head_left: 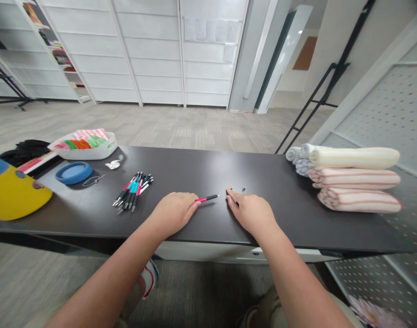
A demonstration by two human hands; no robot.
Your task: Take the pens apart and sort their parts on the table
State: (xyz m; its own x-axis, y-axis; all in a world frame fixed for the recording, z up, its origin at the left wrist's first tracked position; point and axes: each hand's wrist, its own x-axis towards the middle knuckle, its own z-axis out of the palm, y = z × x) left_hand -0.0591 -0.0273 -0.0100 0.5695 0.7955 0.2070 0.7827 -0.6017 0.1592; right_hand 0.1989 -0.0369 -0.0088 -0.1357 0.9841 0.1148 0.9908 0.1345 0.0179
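Note:
My left hand [176, 210] is closed around a red pen [207, 198], whose black grip and pale tip point to the right above the dark table. Across from that tip, my right hand [251, 212] rests low over the tabletop with its fingers drawn together. Something small and dark shows at its fingertips, too small to make out. Just beyond those fingers lies a tiny metallic piece [244, 188]. Left of my left hand is a loose pile of pens [133, 190] in red, teal, black and white.
Rolled striped towels [357, 177] are stacked at the table's right end. On the left are a white basket [88, 153] of colourful cloths, a blue round lid-like object [73, 172], a crumpled white scrap [113, 164] and a yellow-and-blue curved object [18, 193].

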